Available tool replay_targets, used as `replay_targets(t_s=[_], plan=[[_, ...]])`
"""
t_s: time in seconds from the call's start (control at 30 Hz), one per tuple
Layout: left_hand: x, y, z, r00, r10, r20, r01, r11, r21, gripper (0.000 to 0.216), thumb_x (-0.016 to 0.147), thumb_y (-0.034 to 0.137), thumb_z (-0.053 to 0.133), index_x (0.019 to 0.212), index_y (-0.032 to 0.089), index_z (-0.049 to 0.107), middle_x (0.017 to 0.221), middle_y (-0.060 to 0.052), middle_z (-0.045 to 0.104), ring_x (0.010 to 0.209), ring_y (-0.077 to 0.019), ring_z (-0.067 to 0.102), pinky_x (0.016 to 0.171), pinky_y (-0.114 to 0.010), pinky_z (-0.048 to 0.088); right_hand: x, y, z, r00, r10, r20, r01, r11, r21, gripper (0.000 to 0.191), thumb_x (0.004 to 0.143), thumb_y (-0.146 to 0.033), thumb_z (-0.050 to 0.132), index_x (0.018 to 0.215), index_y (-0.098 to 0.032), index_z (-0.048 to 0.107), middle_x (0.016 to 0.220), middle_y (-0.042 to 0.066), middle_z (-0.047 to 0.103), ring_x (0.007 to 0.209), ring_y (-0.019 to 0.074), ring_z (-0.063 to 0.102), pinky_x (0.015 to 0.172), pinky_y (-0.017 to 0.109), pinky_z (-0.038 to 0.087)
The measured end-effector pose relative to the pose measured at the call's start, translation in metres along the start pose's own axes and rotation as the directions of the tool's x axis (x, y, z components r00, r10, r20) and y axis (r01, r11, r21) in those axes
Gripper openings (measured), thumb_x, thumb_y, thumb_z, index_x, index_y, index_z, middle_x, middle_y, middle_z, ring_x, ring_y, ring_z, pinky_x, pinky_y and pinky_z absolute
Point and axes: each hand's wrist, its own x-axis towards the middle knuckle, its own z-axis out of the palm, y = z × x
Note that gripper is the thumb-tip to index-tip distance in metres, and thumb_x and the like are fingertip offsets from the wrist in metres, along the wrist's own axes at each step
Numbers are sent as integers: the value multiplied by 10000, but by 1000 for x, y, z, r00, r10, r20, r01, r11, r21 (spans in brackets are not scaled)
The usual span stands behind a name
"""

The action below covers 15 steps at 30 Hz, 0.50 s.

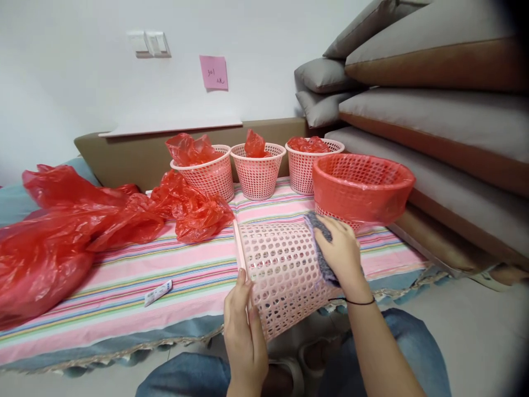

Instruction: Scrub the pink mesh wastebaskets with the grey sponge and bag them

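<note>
A pink perforated plastic basket (281, 270) lies on its side at the near edge of a striped pink cloth (165, 275), its rim toward the left. My left hand (243, 336) grips its rim from below, fingers closed round the edge. My right hand (341, 251) presses a grey cloth (324, 242) flat against the basket's side wall.
Three pink baskets (258, 171) with red bags inside stand in a row at the back. A fourth basket (359, 190) lined with a red bag sits at right. Loose red plastic bags (61, 231) pile at left. A small white tube (158, 293) lies near the front. Stacked cushions (433, 110) rise at right.
</note>
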Motion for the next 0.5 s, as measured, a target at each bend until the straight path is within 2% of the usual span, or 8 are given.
replay_targets(t_s=[0.1,0.17,0.23,0.3,0.4,0.5], plan=[[2,-1,1,1000,21,-4,-21,1000,-9,506,982,79,420,1440,290,452,1589,-71,406,1455,-191,387,1124,-369,386,-15,17,-3,993,63,-101,-65,998,-15,431,935,-365,461,1276,-202,669,1342,95,654,1245,306,520,1076,524,394],[4,-3,1,1000,16,-2,-16,1000,-16,499,984,81,415,1439,285,453,1592,-74,402,1461,-191,380,1127,-369,382,-32,8,-2,985,68,-156,-75,996,-42,441,945,-374,452,1297,-205,656,1379,95,628,1287,332,480,1081,552,379],[5,-4,1,1000,0,-2,0,1000,-29,480,992,89,403,1429,279,465,1590,-74,406,1463,-189,378,1127,-365,384,-51,-17,1,984,22,-175,-34,997,-66,430,953,-367,453,1307,-224,649,1408,80,606,1325,353,439,1089,574,358],[4,-5,1,1000,-13,-2,13,999,-34,463,999,97,393,1417,275,481,1581,-71,421,1460,-184,386,1126,-357,389,-66,-52,4,988,-97,-123,91,994,-52,414,956,-335,461,1322,-256,637,1420,53,599,1348,349,422,1099,569,343],[1,-8,-1,1000,-7,-9,7,1000,-12,471,995,88,400,1420,273,481,1572,-61,438,1453,-164,397,1128,-324,387,-70,-103,8,954,-295,43,293,955,49,420,941,-274,487,1339,-310,619,1456,-12,568,1378,322,407,1103,531,346],[-3,-9,-2,998,55,-28,-55,998,9,511,977,53,415,1436,270,468,1568,-57,444,1450,-148,396,1127,-294,378,-48,-129,13,939,-298,173,280,953,117,418,919,-251,512,1311,-323,639,1435,-33,589,1359,308,436,1084,507,370]])
